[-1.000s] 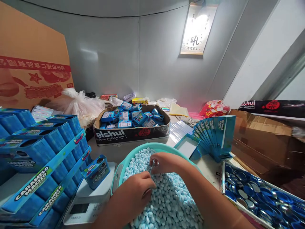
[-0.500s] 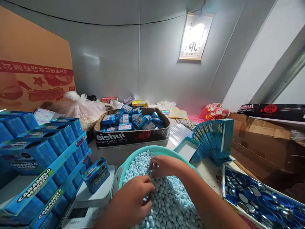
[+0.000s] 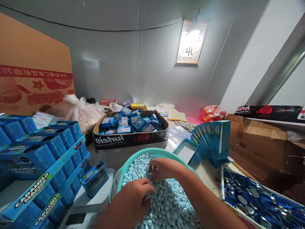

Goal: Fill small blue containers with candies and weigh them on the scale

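Note:
A turquoise basin point(image 3: 121, 173) full of pale blue tablet candies point(image 3: 172, 198) stands in front of me. My left hand point(image 3: 134, 198) is over the near left part of the candies, its fingers curled. A small dark, shiny bit shows under those fingers, too hidden to name. Farther back, my right hand point(image 3: 163, 170) reaches into the basin from the right. Its fingers are bent down against the candies, and whatever is in them is hidden. Left of the basin, one blue tin point(image 3: 94, 179) stands on a white scale point(image 3: 105, 190).
Blue tins in printed trays point(image 3: 45, 184) are stacked at left. Behind the basin sits a black carton point(image 3: 131, 143) of small blue packs. Fanned blue cartons point(image 3: 211, 140), an open flat box point(image 3: 187, 151) and a tray of round metal lids point(image 3: 257, 200) lie to the right.
The camera view has tilted up slightly, so the scene sits a little lower. Both hands stay in the basin among the candies, with only slight finger movement.

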Demonstrator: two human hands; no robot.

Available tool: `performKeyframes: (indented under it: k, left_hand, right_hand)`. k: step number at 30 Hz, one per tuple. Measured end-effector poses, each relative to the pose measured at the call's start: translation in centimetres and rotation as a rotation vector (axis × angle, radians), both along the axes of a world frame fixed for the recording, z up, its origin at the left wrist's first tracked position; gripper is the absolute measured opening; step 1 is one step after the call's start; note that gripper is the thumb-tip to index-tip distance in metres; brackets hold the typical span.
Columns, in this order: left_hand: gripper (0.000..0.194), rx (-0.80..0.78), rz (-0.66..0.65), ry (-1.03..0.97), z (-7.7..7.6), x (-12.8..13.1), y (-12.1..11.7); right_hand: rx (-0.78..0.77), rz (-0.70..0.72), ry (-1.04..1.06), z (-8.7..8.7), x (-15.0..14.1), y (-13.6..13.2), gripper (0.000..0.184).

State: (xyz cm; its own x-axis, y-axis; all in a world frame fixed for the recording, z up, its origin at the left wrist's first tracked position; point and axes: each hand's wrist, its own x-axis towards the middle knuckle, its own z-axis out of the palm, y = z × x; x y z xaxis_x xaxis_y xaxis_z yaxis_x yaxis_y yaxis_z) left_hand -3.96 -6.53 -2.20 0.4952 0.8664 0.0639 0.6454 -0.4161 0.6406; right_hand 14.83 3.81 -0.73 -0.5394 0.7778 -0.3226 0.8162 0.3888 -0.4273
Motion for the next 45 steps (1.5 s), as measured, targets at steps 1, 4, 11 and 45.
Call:
performKeyframes:
  k: [1, 4, 11, 45]
  left_hand:
    - [0.029, -0.005, -0.001, 0.01, 0.0, 0.0, 0.0]
    - [0.018, 0.006, -0.026, 0.061, 0.3, 0.1, 0.1]
    - [0.017, -0.025, -0.018, 0.103, 0.5, 0.0, 0.0]
    - [0.024, 0.541, 0.737, 0.037, -0.7, -13.6, 3.7]
  right_hand:
    - [0.003, 0.002, 0.0, 0.0, 0.0, 0.0, 0.038]
    - [0.01, 0.002, 0.0, 0.0, 0.1, 0.1, 0.038]
    - [0.005, -0.002, -0.013, 0.3, 0.0, -0.1, 0.037]
    - [-0.025, -0.03, -0.043, 0.7, -0.2, -0.4, 0.038]
